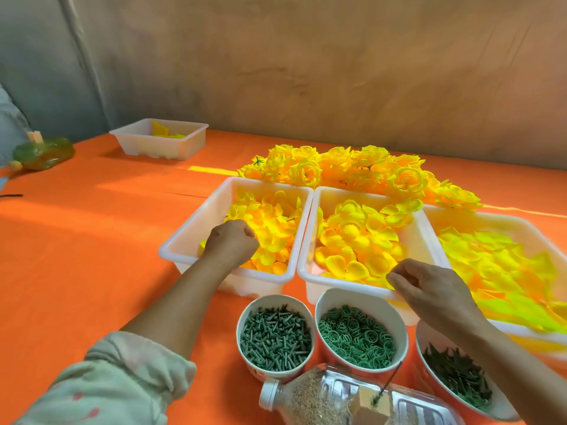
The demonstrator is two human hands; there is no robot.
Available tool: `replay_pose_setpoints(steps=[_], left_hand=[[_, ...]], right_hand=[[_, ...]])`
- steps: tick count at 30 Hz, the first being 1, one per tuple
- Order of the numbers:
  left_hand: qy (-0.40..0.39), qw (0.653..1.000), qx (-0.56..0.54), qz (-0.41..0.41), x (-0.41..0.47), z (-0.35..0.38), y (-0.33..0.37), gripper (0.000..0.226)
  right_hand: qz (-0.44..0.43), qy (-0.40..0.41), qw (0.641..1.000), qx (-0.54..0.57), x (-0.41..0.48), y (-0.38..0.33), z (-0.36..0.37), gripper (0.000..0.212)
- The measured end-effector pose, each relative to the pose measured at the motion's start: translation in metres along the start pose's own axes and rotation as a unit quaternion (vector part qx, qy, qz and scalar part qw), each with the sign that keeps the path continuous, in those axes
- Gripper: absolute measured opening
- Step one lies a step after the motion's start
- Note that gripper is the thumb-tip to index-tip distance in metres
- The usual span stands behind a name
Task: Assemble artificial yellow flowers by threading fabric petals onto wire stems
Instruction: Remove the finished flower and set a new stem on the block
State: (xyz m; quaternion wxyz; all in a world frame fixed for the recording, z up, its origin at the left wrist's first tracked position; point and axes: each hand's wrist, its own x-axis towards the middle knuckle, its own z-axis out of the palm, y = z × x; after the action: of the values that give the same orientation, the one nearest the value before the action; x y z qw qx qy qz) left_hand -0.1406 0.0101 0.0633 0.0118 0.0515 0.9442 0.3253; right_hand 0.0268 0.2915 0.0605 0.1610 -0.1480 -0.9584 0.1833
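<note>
3 trays: white, side by side on orange cloth [92, 256]; left tray [171, 250], mid tray [306, 271], right tray [429, 216], all w/ loose yellow petals [276, 228].
Step (my guess): picking 1 petal layer from left tray; nothing on a stem yet.
L hand [231, 240]: down in left tray on top of petals, knuckles up, fingers curled under. Fingertips hidden, so can't tell if it has a petal.
L arm: stretched fwd over cloth, sleeve [116, 378] bunched near elbow.
R hand [429, 289]: over near rim of mid tray, palm down, thumb & fingers drawn to a point. What sits betw. them is too small to tell.
Wire stem [389, 380]: thin, upright, stuck in a block [368, 403] on the bottle [306, 400]; apart from both hands.
Bowls: green pegs [276, 338], green rings [357, 335], betw. trays & bottle.
Done flowers [306, 171]: heap behind trays.
Doing it well: take 1 layer only, pinch near centre hole, shake off clingers. Bring hole straight over wire tip, slide down w/o crumpling. Thin fabric prob. sticks, so check for doubles.
</note>
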Motion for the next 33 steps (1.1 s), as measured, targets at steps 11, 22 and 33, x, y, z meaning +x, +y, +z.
replay_pose_setpoints(steps=[11, 22, 33], left_hand=[[-0.122, 0.974, 0.188, -0.022, 0.006, 0.015, 0.01, 0.053], [-0.038, 0.99, 0.136, -0.024, 0.001, 0.016, 0.007, 0.024], [0.05, 0.994, 0.099, 0.02, -0.001, 0.023, -0.004, 0.038]], right_hand=[[0.006, 0.021, 0.999, -0.03, 0.004, 0.004, 0.009, 0.012], [-0.08, -0.006, 0.996, 0.047, 0.008, -0.03, -0.009, 0.007], [-0.364, -0.301, 0.881, -0.003, -0.004, -0.139, 0.013, 0.016]])
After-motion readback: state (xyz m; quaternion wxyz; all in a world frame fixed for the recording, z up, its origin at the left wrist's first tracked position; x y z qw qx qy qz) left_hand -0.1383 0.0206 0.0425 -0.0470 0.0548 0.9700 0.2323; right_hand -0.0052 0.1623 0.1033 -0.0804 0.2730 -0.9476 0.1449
